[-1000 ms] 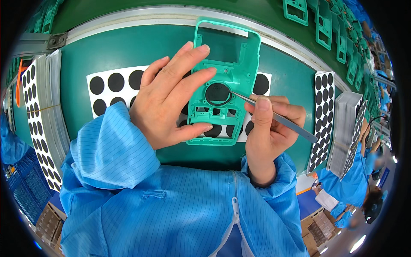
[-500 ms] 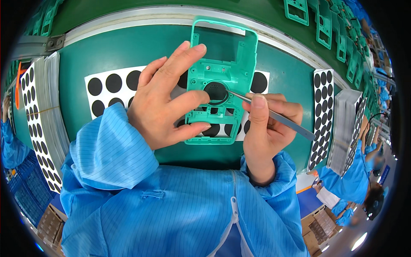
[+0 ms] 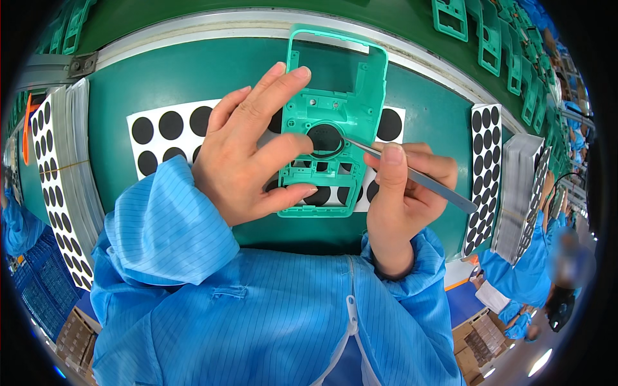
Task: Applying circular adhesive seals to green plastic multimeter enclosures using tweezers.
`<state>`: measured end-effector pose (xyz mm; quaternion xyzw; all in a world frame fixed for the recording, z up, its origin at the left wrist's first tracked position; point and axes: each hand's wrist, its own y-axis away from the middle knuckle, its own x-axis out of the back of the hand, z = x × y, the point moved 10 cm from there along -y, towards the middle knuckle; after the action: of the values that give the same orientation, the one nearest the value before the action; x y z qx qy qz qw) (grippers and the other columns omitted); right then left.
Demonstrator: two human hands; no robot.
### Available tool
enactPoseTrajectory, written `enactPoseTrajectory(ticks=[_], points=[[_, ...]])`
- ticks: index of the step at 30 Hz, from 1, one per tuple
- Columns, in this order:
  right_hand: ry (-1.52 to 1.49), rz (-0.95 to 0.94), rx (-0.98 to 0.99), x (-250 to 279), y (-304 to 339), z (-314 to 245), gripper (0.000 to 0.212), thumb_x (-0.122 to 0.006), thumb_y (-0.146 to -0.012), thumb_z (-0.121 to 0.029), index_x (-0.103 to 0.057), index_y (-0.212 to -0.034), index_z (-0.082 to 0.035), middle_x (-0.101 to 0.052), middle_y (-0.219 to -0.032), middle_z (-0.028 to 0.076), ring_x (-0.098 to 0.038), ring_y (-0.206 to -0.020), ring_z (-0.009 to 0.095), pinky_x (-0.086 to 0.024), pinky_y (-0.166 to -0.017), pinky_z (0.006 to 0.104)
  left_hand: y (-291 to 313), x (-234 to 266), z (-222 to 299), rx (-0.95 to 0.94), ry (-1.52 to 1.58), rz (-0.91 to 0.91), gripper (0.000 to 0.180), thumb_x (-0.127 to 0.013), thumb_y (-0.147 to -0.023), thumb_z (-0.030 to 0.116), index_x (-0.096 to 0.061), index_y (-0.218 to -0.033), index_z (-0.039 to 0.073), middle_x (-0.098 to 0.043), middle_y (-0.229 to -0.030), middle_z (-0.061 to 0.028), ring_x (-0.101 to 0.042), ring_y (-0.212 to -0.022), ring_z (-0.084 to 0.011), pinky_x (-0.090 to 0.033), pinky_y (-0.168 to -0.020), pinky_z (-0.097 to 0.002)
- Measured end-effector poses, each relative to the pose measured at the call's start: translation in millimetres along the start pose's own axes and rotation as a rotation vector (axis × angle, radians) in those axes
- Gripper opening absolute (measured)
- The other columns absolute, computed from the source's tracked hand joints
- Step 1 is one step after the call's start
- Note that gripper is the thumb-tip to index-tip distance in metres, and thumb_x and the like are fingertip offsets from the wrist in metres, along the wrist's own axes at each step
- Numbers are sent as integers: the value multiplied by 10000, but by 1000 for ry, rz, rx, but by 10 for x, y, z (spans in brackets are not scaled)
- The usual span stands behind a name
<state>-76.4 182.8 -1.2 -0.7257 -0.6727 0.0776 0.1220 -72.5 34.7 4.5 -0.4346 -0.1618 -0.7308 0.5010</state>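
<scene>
My left hand [image 3: 252,152] grips a green plastic housing [image 3: 332,109] by its left side and lower edge, holding it above the table. A black round pad [image 3: 324,137] sits in the housing's round opening. My right hand [image 3: 402,193] pinches metal tweezers [image 3: 412,175]; their tips touch the right edge of that black pad. Under the housing lies a white sheet of black round pads [image 3: 168,132].
More sheets of black pads are stacked at the left [image 3: 59,180] and at the right [image 3: 486,174]. Several green housings [image 3: 489,38] lie on the belt beyond the metal rail [image 3: 206,20]. Other people in blue sit at the lower right [image 3: 515,283].
My left hand has raised the housing a little and turned it upright. The tweezers stay at the black pad in the round opening.
</scene>
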Motion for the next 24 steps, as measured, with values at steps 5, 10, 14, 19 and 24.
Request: enactPoseTrajectory(ticks=[5, 10, 14, 19, 24], points=[[-103, 84, 46, 61, -17, -66, 196, -535, -771, 56, -371, -861, 1, -544, -759, 149, -535, -567, 96, -412, -460, 163, 6, -10, -17, 8, 8, -15, 386, -747, -555, 247, -501, -799, 76, -293, -1292, -211, -310, -1184, -392, -269, -906, -435], [-29, 63, 39, 15, -7, -75, 169, -520, -803, -30, -357, -831, 3, -503, -694, 127, -557, -590, 148, -530, -535, 248, 16, 1, -27, 30, 28, -4, 407, -764, -532, 230, -491, -791, 72, -295, -1292, -211, -310, -1186, -390, -271, -903, -430], [48, 4, 71, -19, 10, -85, 182, -520, -799, -15, -349, -861, -10, -530, -743, 152, -576, -625, 162, -524, -556, 241, 3, -11, -27, 28, 36, -5, 406, -765, -532, 229, -492, -789, 72, -295, -1292, -210, -310, -1186, -389, -270, -904, -428], [69, -25, 65, -57, 13, -85, 187, -516, -799, -5, -345, -874, -18, -534, -759, 160, -579, -634, 165, -521, -569, 240, 6, -7, -27, 30, 30, -3, 398, -764, -533, 234, -498, -782, 74, -297, -1292, -210, -307, -1187, -388, -268, -907, -426], [-33, 22, 120, -38, 18, -112, 235, -557, -742, 88, -377, -863, 0, -552, -767, 157, -510, -552, 66, -372, -452, 145, 2, -6, -23, 27, 28, -2, 390, -761, -540, 237, -499, -780, 75, -298, -1291, -209, -304, -1189, -387, -268, -909, -425]])
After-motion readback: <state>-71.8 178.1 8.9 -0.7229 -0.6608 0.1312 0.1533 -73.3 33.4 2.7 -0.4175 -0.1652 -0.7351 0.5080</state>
